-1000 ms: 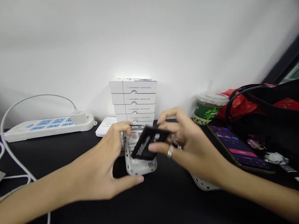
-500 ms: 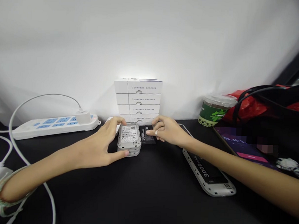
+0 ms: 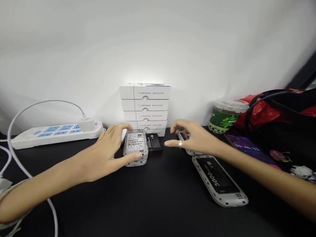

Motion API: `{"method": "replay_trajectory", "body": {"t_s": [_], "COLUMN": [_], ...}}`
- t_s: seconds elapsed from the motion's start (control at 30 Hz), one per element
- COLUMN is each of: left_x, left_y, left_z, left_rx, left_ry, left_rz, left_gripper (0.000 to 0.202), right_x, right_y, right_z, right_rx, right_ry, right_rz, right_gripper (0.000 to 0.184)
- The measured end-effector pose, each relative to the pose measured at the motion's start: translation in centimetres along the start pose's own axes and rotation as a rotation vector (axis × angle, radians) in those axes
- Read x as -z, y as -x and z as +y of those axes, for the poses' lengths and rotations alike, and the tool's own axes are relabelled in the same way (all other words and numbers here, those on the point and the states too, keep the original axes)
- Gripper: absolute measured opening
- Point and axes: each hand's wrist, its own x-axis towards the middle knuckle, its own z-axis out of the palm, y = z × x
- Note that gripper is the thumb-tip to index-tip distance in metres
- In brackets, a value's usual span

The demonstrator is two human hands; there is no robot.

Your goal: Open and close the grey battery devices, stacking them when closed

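My left hand is closed round a small stack of grey devices, thumb on the near side and fingers on the far side; the top one shows a white label. A black battery marked 3000 lies flat just right of the stack. My right hand, a ring on one finger, hovers with fingers spread and holds nothing, between the battery and another grey device under it. A longer grey device with a black battery in it lies to the right.
A stack of white boxes stands against the wall behind the devices. A white power strip with cables lies at the left. A lidded drink cup, a phone with lit screen and a black and red bag sit at the right.
My right hand carried the black battery from above the device down to the table beside the stack, let it go and drew off to the right. My left hand stayed on the stack.
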Motion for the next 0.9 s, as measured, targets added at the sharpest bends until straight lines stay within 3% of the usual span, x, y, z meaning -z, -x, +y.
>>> {"method": "replay_trajectory", "body": {"t_s": [0.17,0.27,0.37,0.47,0.57,0.63,0.73,0.9], "left_x": [0.7,0.8,0.8,0.6,-0.2,-0.9,-1.8,-2.3], "left_y": [0.5,1.1,1.8,2.6,3.6,4.4,5.2,5.6], "left_z": [1.2,2.0,2.7,3.3,3.8,4.3,5.0,5.5], "left_rx": [-0.075,-0.205,-0.268,-0.26,-0.216,-0.193,-0.197,-0.155], "left_ry": [-0.054,-0.082,-0.089,-0.059,0.023,0.092,0.17,0.113], "left_rz": [-0.006,0.015,0.036,0.0,-0.062,-0.088,-0.132,-0.2], "left_gripper": [0.06,0.053,0.049,0.05,0.056,0.069,0.086,0.101], "right_x": [3.5,3.4,2.7,2.3,1.4,0.2,-2.2,-5.5], "right_y": [0.8,0.9,0.6,1.1,3.2,5.0,7.1,7.4], "right_z": [2.7,3.5,3.2,1.4,-1.9,-4.3,-7.1,-7.5], "right_rx": [-0.076,-0.113,-0.094,-0.058,0.085,0.235,0.287,0.317], "right_ry": [0.302,0.319,0.328,0.334,0.268,0.168,0.093,0.046], "right_rz": [-0.292,-0.297,-0.207,-0.094,-0.009,-0.044,-0.127,-0.096], "right_gripper": [0.09,0.084,0.076,0.075,0.071,0.07,0.071,0.069]}}
